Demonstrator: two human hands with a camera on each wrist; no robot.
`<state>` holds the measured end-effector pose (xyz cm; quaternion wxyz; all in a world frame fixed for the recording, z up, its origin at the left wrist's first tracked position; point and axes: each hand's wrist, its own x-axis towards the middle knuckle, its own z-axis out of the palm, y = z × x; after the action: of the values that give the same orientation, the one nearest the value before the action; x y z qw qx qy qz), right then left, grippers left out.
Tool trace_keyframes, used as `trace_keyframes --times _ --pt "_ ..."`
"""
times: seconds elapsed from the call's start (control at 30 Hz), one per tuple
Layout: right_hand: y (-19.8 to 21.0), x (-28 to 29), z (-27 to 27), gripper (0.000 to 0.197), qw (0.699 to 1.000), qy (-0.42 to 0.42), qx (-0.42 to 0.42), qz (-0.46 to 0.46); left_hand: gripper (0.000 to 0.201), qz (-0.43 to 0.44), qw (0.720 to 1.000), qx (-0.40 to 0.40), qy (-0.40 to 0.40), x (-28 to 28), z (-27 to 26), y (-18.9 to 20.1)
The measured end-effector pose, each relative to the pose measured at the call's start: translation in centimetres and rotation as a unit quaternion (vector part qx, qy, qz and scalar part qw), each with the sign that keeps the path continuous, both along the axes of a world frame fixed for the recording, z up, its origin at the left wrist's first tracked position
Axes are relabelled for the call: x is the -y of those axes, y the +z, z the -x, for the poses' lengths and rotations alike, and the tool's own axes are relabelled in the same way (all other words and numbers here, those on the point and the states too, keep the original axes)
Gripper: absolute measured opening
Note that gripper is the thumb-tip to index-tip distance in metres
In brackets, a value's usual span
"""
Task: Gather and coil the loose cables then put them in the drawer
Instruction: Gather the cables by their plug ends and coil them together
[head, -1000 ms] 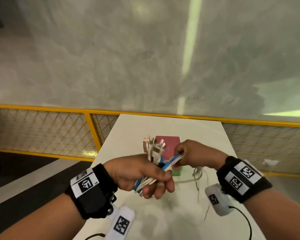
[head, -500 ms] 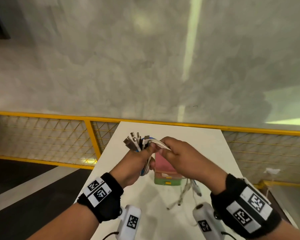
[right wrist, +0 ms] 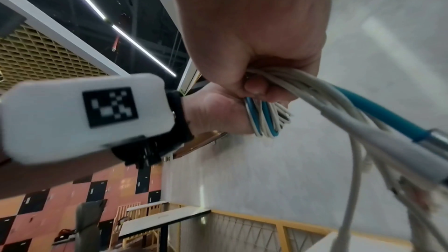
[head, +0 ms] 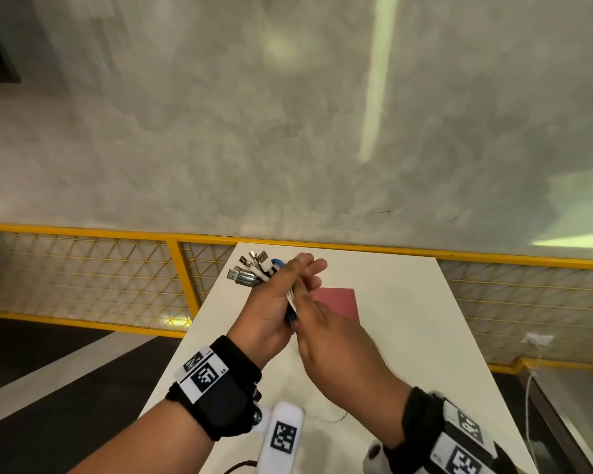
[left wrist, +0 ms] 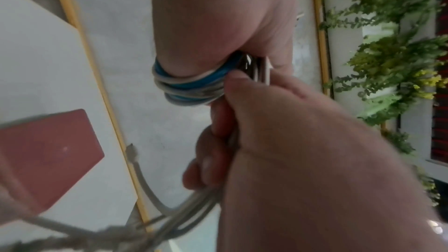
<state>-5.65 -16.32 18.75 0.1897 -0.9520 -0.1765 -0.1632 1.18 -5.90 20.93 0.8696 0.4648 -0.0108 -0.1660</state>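
Left hand (head: 271,313) clamped on the coiled cables (head: 290,297), white and blue loops wound round it, fingertips straight. Right hand (head: 336,340) just near of it, fingers curled tight round the trailing strands. Metal plugs (head: 249,270) fanning out far-left of the fist. All raised above the white table (head: 408,319), pink box (head: 338,301) just right.
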Motion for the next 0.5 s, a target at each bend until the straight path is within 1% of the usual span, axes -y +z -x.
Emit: trace_keyframes --times 0.03,0.1,0.17,0.2,0.23,0.3,0.33,0.37,0.4,0.43,0.47,0.5 --pt "-0.4 0.1 -0.2 0.068 1.000 0.015 -0.004 -0.015 0.038 0.012 1.000 -0.005 0.007 0.0 0.1 -0.1" --pt "-0.8 0.4 -0.5 0.068 0.992 0.057 -0.042 -0.103 0.020 0.041 0.999 -0.006 0.018 0.0 0.0 -0.3" --pt "-1.3 1.3 -0.5 0.065 0.974 0.084 -0.097 -0.187 0.013 0.060 0.998 0.002 0.028 -0.3 -0.6 -0.3" --pt "-1.5 1.9 -0.4 0.063 0.967 0.081 -0.110 -0.215 0.011 0.060 0.997 0.010 0.039 -0.6 -1.0 -0.3" --pt "-1.5 2.4 -0.3 0.057 0.960 0.068 -0.114 -0.247 0.010 0.053 0.997 0.019 0.056 -0.8 -1.4 -0.3" --pt "-1.3 3.5 -0.3 0.032 0.938 0.017 -0.110 -0.329 0.011 0.027 0.994 0.042 0.094 -1.3 -1.9 -0.5" --pt "-1.1 3.9 -0.5 0.019 0.921 -0.020 -0.110 -0.373 0.012 0.014 0.993 0.053 0.108 -1.4 -2.1 -0.9" --pt "-0.9 4.2 -0.6 0.010 0.895 -0.059 -0.121 -0.424 0.013 -0.003 0.991 0.065 0.119 -1.5 -2.1 -1.2" --pt "-0.9 4.6 -0.8 0.012 0.859 -0.096 -0.154 -0.479 0.014 -0.024 0.988 0.079 0.127 -1.4 -2.2 -1.6" --pt "-0.8 4.7 -1.0 0.021 0.811 -0.121 -0.218 -0.530 0.014 -0.054 0.985 0.096 0.135 -1.3 -2.1 -2.0" --pt "-0.9 4.7 -1.0 0.033 0.754 -0.130 -0.301 -0.569 0.014 -0.086 0.980 0.114 0.141 -1.1 -2.1 -2.4" --pt "-1.1 4.5 -0.9 0.045 0.698 -0.128 -0.387 -0.589 0.015 -0.118 0.974 0.131 0.144 -0.9 -2.0 -2.7"
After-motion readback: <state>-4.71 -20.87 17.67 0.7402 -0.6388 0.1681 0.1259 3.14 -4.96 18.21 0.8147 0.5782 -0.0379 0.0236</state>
